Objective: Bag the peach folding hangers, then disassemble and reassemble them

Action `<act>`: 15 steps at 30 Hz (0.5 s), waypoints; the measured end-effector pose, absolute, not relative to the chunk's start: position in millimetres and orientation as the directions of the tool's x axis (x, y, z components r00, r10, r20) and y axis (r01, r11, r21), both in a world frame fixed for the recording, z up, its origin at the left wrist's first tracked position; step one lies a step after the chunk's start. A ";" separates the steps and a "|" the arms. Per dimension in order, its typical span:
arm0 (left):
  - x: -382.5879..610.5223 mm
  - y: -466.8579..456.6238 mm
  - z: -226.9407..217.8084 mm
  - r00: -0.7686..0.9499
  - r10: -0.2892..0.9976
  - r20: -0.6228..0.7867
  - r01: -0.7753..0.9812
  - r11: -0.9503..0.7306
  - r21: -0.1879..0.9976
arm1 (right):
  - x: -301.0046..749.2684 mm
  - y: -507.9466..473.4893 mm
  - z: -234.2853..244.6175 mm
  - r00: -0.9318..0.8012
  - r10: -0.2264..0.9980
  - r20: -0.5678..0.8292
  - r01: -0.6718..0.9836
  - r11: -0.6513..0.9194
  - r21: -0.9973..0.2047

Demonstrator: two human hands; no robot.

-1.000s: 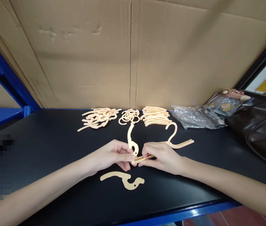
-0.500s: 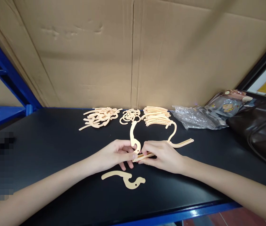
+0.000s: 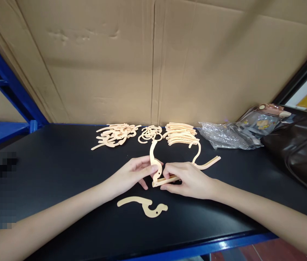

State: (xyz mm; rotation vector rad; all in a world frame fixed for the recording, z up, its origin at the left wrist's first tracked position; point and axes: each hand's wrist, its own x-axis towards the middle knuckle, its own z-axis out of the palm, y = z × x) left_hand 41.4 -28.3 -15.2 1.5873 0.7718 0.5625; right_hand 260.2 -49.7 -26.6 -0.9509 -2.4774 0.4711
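Observation:
My left hand (image 3: 137, 173) pinches a cream plastic curved hanger arm (image 3: 153, 154), held upright, with a rounded notch and a small hole near its lower end. That lower end touches the left end of a slotted hanger bar (image 3: 206, 165). My right hand (image 3: 187, 180) is closed round the middle of this bar, covering part of it. A hook (image 3: 197, 152) joins the bar and rises behind my right fingers. On the black table in front of me lies a second curved hanger arm (image 3: 135, 200), apart from both hands.
At the back of the table (image 3: 69, 174) lie a pile of curved arms (image 3: 115, 134), a cluster of hooks (image 3: 149, 133) and a stack of slotted bars (image 3: 180, 132). Crumpled clear plastic bags (image 3: 229, 136) and a dark leather bag (image 3: 300, 145) sit at the right. Cardboard (image 3: 101, 72) stands behind.
The arm's lower end has come down onto the bar's left end, and my left thumb has moved up onto the arm. The bar's right end and hook have shifted slightly left.

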 end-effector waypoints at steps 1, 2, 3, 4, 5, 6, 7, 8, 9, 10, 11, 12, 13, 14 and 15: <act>41.6 -28.2 -16.2 0.650 0.757 -0.062 0.155 -0.052 0.987 | 260.5 -49.9 -26.7 -0.678 0.682 0.276 0.538 0.715 -0.447; 41.6 -28.1 -17.0 0.635 0.770 -0.057 0.144 -0.046 0.989 | 260.9 -49.9 -26.8 -0.689 0.671 0.274 0.534 0.726 -0.433; 41.6 -27.9 -17.8 0.621 0.782 -0.052 0.134 -0.040 0.990 | 261.4 -49.8 -27.0 -0.702 0.658 0.273 0.532 0.739 -0.414; 41.4 -27.5 -18.6 0.608 0.792 -0.046 0.125 -0.038 0.991 | 261.8 -49.5 -27.2 -0.714 0.646 0.271 0.529 0.751 -0.396; 41.3 -27.1 -19.4 0.600 0.799 -0.041 0.121 -0.040 0.992 | 262.1 -49.2 -27.4 -0.725 0.633 0.271 0.524 0.763 -0.378; 41.0 -26.6 -20.1 0.598 0.801 -0.033 0.118 -0.047 0.992 | 262.4 -48.8 -27.6 -0.734 0.621 0.274 0.519 0.774 -0.363; 40.8 -26.1 -20.7 0.597 0.802 -0.024 0.118 -0.058 0.991 | 262.5 -48.6 -27.9 -0.740 0.612 0.279 0.515 0.782 -0.352; 40.4 -25.7 -21.3 0.597 0.802 -0.013 0.119 -0.073 0.990 | 262.5 -48.5 -28.2 -0.742 0.607 0.285 0.511 0.787 -0.345; 40.1 -25.3 -21.8 0.597 0.803 0.000 0.123 -0.091 0.988 | 262.4 -48.5 -28.6 -0.741 0.604 0.293 0.509 0.790 -0.341; 39.8 -25.0 -22.1 0.594 0.804 0.014 0.128 -0.112 0.986 | 262.2 -48.8 -29.0 -0.737 0.605 0.302 0.509 0.790 -0.342; 39.5 -24.9 -22.3 0.592 0.806 0.027 0.134 -0.132 0.982 | 262.1 -49.2 -29.5 -0.729 0.610 0.310 0.512 0.787 -0.344; 39.3 -25.0 -22.2 0.590 0.807 0.038 0.141 -0.149 0.979 | 261.9 -49.7 -29.8 -0.722 0.615 0.317 0.514 0.784 -0.350; 39.1 -25.2 -22.0 0.588 0.808 0.048 0.147 -0.165 0.975 | 261.7 -50.2 -30.1 -0.715 0.620 0.323 0.515 0.779 -0.356; 39.0 -25.5 -21.6 0.586 0.809 0.057 0.151 -0.178 0.972 | 261.4 -50.7 -30.2 -0.709 0.625 0.328 0.515 0.776 -0.365; 39.0 -26.0 -21.0 0.584 0.809 0.066 0.155 -0.190 0.969 | 261.2 -51.0 -30.2 -0.702 0.631 0.330 0.516 0.770 -0.376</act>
